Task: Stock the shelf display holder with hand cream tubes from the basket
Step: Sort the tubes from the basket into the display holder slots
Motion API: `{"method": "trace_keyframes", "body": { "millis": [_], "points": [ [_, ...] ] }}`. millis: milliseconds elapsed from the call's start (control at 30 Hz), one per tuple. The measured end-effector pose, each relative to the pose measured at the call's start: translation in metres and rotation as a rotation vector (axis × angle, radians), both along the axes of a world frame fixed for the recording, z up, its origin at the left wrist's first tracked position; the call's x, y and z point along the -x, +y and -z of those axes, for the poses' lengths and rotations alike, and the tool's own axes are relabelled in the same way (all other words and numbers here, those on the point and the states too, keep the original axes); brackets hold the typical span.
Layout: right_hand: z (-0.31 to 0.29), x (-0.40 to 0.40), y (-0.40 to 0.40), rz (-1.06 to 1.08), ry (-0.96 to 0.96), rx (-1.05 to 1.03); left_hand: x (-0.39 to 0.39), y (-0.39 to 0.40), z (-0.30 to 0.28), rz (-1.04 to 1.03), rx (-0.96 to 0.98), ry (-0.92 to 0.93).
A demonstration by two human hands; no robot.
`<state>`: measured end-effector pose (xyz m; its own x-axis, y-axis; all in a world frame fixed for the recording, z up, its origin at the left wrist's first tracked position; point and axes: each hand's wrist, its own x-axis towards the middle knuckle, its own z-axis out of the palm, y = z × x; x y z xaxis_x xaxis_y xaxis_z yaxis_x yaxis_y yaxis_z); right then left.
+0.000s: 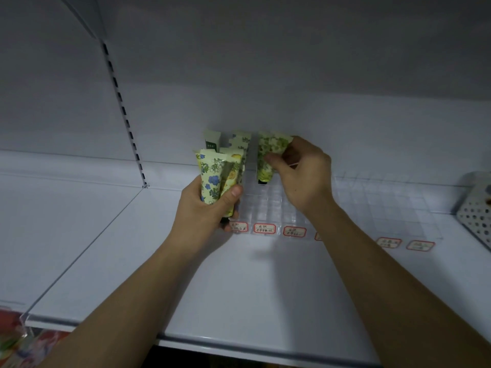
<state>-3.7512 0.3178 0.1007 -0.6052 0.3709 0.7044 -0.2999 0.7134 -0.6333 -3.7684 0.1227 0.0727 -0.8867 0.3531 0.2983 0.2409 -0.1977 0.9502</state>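
Observation:
A clear plastic display holder (pixel 268 205) with a grid of cells sits on the white shelf, with red-bordered labels along its front. My right hand (pixel 300 176) grips a green leaf-patterned tube (pixel 268 158), cap down, over a cell in the holder's back part. My left hand (pixel 207 211) holds a bunch of tubes upright: one with blue flowers (pixel 210 176) and one with yellow fruit (pixel 232 173). Two or three tubes (pixel 237 143) stand in the holder's back left cells. The grey perforated basket (pixel 475 211) is at the far right edge.
A second clear grid holder (pixel 393 205) with labels stands to the right, between the first one and the basket. A slotted upright rail (pixel 125 115) runs down the back wall at the left. The white shelf (pixel 239 288) has a raised front edge. Colourful packages show below left.

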Motion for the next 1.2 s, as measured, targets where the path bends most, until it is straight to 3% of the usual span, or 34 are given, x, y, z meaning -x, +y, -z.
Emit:
{"method": "trace_keyframes", "body": {
  "millis": [333,700,800,900,1033,1200],
  "points": [
    [-0.006,0.006,-0.006,0.077,-0.101,-0.185,-0.001,-0.001,0.002,0.058,-0.016,-0.004],
    [0.005,0.001,-0.011,0.117,-0.224,-0.112,-0.003,-0.001,0.000,0.097,-0.051,-0.026],
    [0.004,-0.009,-0.017,0.126,-0.144,-0.027,-0.005,0.000,0.000,0.075,-0.051,-0.032],
    [-0.013,-0.021,-0.029,-0.015,0.024,0.095,-0.004,-0.001,0.000,0.091,-0.047,-0.019],
    [-0.017,-0.026,-0.040,-0.463,-0.253,0.218,-0.006,0.000,-0.003,0.115,-0.068,-0.021],
    [-0.009,-0.021,-0.035,-0.411,-0.207,0.281,-0.011,0.002,-0.005,0.092,-0.076,-0.034]
  ]
}}
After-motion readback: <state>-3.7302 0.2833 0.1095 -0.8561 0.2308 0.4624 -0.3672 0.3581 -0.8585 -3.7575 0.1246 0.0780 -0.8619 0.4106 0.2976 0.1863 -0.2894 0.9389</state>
